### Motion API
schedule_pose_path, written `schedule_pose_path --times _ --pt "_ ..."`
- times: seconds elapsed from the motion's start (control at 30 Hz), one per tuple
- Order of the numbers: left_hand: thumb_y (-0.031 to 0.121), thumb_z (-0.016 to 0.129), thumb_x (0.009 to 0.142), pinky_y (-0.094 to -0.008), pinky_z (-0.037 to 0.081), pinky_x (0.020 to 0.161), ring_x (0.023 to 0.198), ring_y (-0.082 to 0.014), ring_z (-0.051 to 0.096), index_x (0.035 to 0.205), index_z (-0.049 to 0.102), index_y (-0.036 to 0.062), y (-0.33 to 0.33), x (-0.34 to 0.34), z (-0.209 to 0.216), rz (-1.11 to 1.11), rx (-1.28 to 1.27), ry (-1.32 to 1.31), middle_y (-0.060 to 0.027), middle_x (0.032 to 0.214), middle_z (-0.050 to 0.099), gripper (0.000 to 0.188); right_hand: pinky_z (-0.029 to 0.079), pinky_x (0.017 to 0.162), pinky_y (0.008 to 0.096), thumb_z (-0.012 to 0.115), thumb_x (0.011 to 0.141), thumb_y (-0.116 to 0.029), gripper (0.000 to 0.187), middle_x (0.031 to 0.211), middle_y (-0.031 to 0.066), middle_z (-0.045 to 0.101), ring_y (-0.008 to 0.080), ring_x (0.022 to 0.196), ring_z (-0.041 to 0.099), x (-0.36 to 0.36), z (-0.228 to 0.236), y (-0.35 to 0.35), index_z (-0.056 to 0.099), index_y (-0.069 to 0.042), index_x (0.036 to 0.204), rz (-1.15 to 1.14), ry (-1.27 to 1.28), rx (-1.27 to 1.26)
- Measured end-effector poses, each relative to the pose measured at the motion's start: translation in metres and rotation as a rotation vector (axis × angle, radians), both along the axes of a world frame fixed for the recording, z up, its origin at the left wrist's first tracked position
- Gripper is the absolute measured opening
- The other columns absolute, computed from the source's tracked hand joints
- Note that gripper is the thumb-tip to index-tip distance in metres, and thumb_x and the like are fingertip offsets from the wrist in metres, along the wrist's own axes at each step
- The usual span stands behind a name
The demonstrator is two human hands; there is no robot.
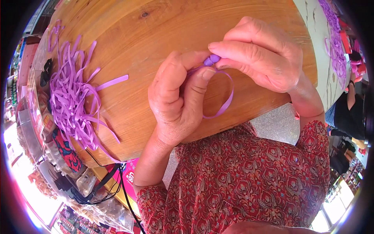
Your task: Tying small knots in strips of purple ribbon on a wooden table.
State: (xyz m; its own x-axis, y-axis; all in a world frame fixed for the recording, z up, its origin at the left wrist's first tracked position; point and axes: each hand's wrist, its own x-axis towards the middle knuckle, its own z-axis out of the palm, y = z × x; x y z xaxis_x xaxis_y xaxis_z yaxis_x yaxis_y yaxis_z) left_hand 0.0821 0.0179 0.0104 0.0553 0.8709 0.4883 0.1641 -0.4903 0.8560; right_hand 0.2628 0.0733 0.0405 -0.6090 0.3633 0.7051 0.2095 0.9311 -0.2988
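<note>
Purple barrel clasp (212,60), fingertip-held.
Left hand (176,93) and right hand (265,56) pinch opposite ends, its axis tilting up rightward.

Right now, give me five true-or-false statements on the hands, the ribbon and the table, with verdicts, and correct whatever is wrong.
1. The left hand and right hand come together at a small purple piece. True.
2. The ribbon pile lies beyond the right hand. False: it lies to the left of the left hand.
3. The wooden tabletop shows beneath both hands. True.
4. The ribbon loop between the hands is green. False: it is purple.
5. The person's sleeves are patterned. True.
</note>
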Motion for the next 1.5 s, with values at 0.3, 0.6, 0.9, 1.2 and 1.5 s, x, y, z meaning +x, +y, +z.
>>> schedule_pose_path --times 0.3,0.6,0.9,1.2,1.5 --pt "0.006 0.057 0.088 -0.0252 0.044 0.068 0.073 -0.0147 0.055 0.092 0.061 -0.0009 0.003 -0.001 0.002 -0.071 -0.136 -0.081 -0.007 0.079 0.06 0.009 0.042 0.048 0.0267 0.075 0.061 0.0 0.032 0.076 0.0124 0.058 0.0192 0.06 0.056 -0.001 -0.002 0.002 0.065 0.007 0.091 0.033 0.025 0.007" --pt "0.004 0.059 0.086 -0.0236 0.042 0.067 0.072 -0.0118 0.051 0.091 0.062 0.0003 0.001 -0.004 0.003 -0.144 -0.27 -0.164 -0.0053 0.081 0.058 0.007 0.045 0.052 0.0268 0.072 0.066 0.004 0.026 0.078 0.013 0.058 0.0205 0.064 0.058 -0.004 0.0 -0.002 0.064 0.008 0.09 0.01 0.024 -0.129" --pt "-0.002 0.067 0.076 -0.0252 0.041 0.053 0.058 -0.0152 0.048 0.088 0.064 0.0024 0.002 -0.007 0.007 0.018 -0.023 0.132 -0.0042 0.067 0.053 0.014 0.047 0.054 0.0271 0.071 0.069 -0.003 0.03 0.079 0.0127 0.059 0.0207 0.066 0.059 -0.007 -0.001 -0.003 0.062 0.006 0.096 -0.006 -0.034 -0.243" --pt "0.002 0.068 0.071 -0.029 0.041 0.045 0.051 -0.0204 0.049 0.086 0.063 0.004 0.005 -0.007 0.001 0.109 0.212 0.295 -0.0065 0.066 0.05 0.016 0.041 0.049 0.0294 0.063 0.08 -0.022 0.027 0.072 0.0088 0.055 0.0203 0.059 0.053 -0.006 -0.006 -0.002 0.061 0.003 0.088 -0.019 -0.155 -0.162" --pt "0.004 0.069 0.055 -0.0274 0.037 0.039 0.048 -0.0156 0.048 0.081 0.062 0.0018 -0.003 -0.009 -0.003 0.131 0.404 0.452 -0.0021 0.067 0.043 0.027 0.035 0.044 0.0297 0.057 0.087 -0.017 0.022 0.059 0.0064 0.05 0.0202 0.05 0.047 -0.012 -0.008 -0.019 0.053 -0.001 0.073 0.067 -0.048 -0.5"
